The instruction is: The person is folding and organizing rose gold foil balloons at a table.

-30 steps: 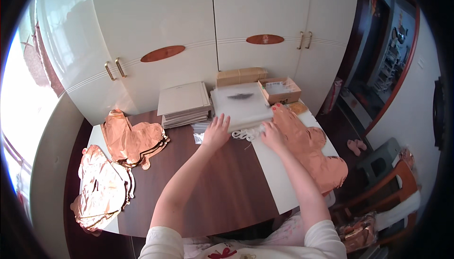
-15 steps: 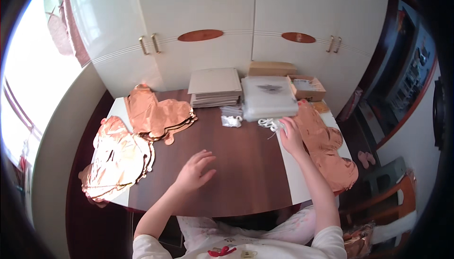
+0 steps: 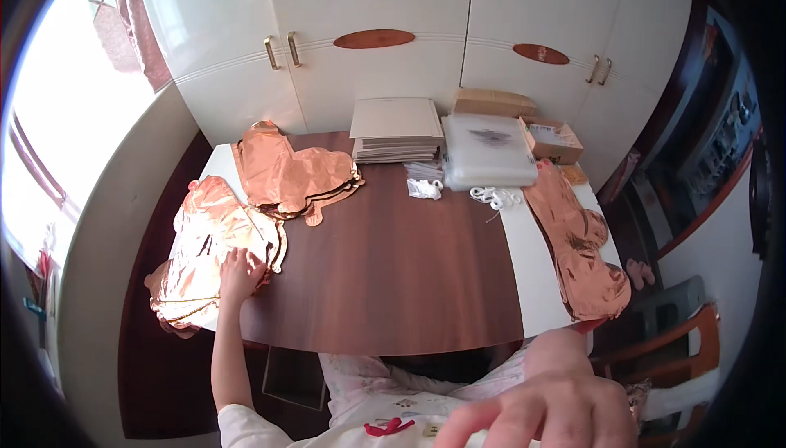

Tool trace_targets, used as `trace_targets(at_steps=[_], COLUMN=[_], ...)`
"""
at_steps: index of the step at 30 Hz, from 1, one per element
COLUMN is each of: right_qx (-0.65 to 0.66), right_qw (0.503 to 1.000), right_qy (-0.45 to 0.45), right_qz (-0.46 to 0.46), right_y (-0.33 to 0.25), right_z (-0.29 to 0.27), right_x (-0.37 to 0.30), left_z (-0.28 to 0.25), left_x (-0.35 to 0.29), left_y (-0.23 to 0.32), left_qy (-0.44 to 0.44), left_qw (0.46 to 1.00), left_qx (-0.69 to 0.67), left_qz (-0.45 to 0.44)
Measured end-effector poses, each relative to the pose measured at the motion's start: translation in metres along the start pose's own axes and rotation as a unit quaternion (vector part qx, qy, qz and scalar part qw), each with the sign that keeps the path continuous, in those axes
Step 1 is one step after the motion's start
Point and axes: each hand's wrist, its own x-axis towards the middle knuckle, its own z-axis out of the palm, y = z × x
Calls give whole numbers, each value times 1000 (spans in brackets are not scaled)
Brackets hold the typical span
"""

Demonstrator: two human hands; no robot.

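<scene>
My left hand (image 3: 241,274) rests on the near right part of a stack of shiny rose-gold foil balloons (image 3: 196,239), lying flat at the table's left end. Its fingers are spread over the foil and hold nothing that I can make out. My right hand (image 3: 550,403) is raised near my body, large at the lower right, with its back showing and fingers bent a little apart. The lower edge cuts off its fingertips; it looks open, with nothing seen in it. A second pile of the same foil balloons (image 3: 291,174) lies just behind the first.
More foil balloons (image 3: 577,243) lie along the table's right end. Across the back stand a pile of grey cards (image 3: 397,121), a stack of clear plastic bags (image 3: 487,149) and a small open box (image 3: 553,139). White cord (image 3: 495,197) and a small white packet (image 3: 424,189) lie before them.
My left hand has moved left from the table's middle onto the foil balloons. My right hand has left the white cord and come back toward my body. The view has shifted slightly.
</scene>
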Motion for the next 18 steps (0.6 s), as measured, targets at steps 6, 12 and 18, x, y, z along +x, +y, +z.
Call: trace_targets(at_steps=[6,12,18], right_qx=[-181,-209,-296], right_qw=[980,962,888], right_qy=[-52,112,149], right_qz=[-55,136,318], right_y=[47,115,211], right_z=[-37,-84,-106], right_x=[-11,-51,-80], left_z=[-22,-5,-9], left_x=[-21,-32,-30], left_y=[-4,-8,-8], left_qy=[-97,-30,-39], left_qw=[995,994,989], left_qx=[16,47,97], left_qz=[-7,95,101])
